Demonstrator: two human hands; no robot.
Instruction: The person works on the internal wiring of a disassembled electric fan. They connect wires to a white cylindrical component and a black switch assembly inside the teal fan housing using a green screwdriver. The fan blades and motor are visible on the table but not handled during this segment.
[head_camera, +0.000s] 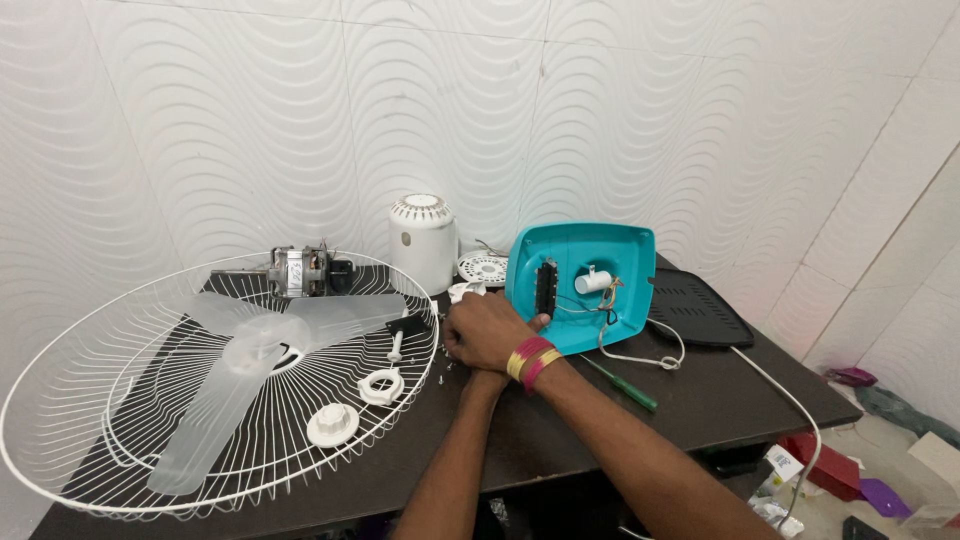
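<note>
Nearest the person, both forearms crossed over the dark table (560, 440). The right hand (490, 332), wearing red and yellow wristbands (531, 361), lay knuckles-up on top, covering the left hand; the left hand's fingers were hidden, and whether they were apart or closed could not be told. The right hand's fingers were curled together, pointing toward nine o'clock, over small loose parts (445, 362) on the table just under the fingertips; whether they pinched any could not be told.

At three o'clock from the hand, touching the thumb side, stood the teal fan base cover (590, 262), tilted up with its wiring and a white cylinder exposed. A green-handled screwdriver (622, 385) lay at four o'clock, just beside the wrist. At nine o'clock, the white wire fan guard (120, 400) held a translucent blade (235, 370), a white ring nut (380, 386) and a white cap (332, 424).

Farther back, at twelve o'clock, sat a white motor housing (422, 242); at eleven o'clock, the bare motor (300, 271). A black grille plate (700, 308) lay at two o'clock.
</note>
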